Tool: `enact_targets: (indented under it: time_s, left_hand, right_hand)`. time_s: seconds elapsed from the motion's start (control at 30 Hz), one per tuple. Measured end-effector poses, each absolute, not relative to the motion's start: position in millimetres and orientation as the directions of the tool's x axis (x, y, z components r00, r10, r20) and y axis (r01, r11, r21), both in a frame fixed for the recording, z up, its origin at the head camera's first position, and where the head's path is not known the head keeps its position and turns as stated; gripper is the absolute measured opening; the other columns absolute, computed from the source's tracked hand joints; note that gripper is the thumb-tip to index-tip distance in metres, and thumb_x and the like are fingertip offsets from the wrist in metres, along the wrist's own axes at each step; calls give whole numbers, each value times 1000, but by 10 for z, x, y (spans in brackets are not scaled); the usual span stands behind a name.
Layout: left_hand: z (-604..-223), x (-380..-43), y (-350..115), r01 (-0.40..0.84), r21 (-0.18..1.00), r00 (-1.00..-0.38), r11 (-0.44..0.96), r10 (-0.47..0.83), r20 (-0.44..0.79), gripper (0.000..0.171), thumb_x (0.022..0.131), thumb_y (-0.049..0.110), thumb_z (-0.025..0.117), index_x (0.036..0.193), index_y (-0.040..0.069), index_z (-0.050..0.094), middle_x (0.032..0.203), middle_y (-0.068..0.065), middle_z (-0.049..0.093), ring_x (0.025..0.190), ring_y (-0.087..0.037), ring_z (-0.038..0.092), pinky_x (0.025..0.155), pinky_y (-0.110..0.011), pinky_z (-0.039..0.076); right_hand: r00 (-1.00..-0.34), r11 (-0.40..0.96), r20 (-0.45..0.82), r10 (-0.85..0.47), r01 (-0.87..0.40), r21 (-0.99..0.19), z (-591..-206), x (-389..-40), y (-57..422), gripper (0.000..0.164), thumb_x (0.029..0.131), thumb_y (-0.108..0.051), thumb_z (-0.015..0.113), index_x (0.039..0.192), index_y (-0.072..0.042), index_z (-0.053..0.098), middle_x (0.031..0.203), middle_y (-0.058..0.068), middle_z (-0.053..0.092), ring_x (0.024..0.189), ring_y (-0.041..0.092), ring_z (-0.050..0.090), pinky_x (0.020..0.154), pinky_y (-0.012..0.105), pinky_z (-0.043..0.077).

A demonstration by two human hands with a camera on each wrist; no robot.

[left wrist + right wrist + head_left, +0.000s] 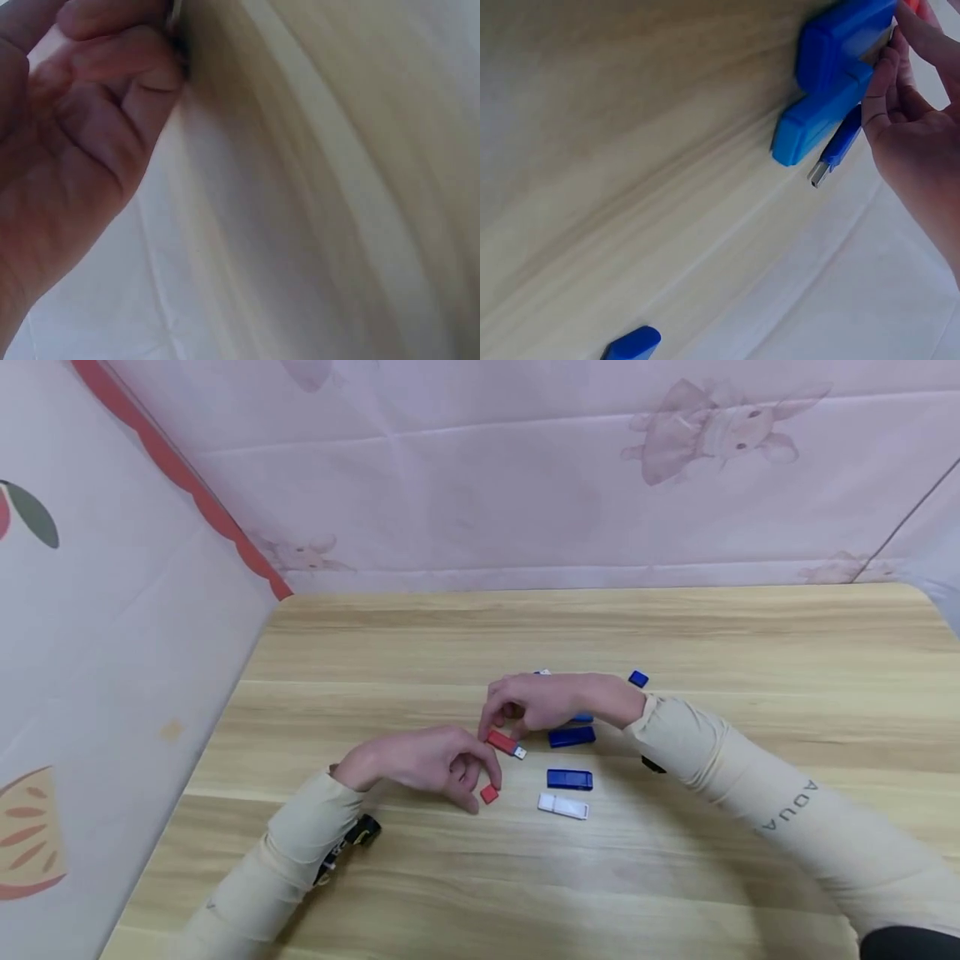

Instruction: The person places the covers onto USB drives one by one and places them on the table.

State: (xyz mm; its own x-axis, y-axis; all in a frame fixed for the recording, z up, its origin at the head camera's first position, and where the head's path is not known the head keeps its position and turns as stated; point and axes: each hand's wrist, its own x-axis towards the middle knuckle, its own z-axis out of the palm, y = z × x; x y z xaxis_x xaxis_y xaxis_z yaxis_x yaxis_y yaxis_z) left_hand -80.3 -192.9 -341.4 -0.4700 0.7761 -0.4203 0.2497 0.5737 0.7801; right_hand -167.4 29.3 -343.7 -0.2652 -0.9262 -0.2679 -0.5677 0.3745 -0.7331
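Near the middle of the table, my right hand [534, 700] pinches a red USB stick [502, 742] between thumb and index finger, its metal plug bare and pointing right. My left hand [438, 764] lies just nearer and to the left, with a small red cap [489, 794] between its thumb and index fingertips. The left wrist view shows the curled fingers of that hand [90, 105] but not the cap. In the right wrist view, only a sliver of red shows past the right hand [922, 112].
Right of the hands lie a blue USB stick [572, 737], another blue one [569, 779] and a white one [562, 806]. A lighter blue stick [821, 112] and an uncapped blue one [840, 142] are partly hidden by the right hand. A blue cap [638, 678] lies farther back.
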Motion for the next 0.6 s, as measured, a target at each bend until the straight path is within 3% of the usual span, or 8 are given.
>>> enact_targets:
  time_s: [0.27, 0.6]
  left_hand:
    - [-3442, -884, -1948, 222, 793, -412, 567, 792, -450, 27, 91, 18, 84, 115, 19, 73, 70, 8, 60, 60, -4, 52, 62, -19, 41]
    - [-3514, -875, -1981, 219, 795, -442, 565, 784, -436, 23, 92, 20, 84, 111, 25, 74, 69, 9, 58, 61, -4, 50, 61, -19, 38]
  right_hand:
    - [-265, 372, -265, -927, -566, -736, -3442, -1681, 292, 38, 93, 3, 71, 122, -21, 77, 110, 4, 61, 100, 19, 49, 89, 29, 41]
    - [-270, 384, -277, -922, -562, -733, -3472, -1688, 294, 39, 94, 2, 71, 123, -23, 78, 112, 2, 62, 100, 18, 49, 88, 29, 41]
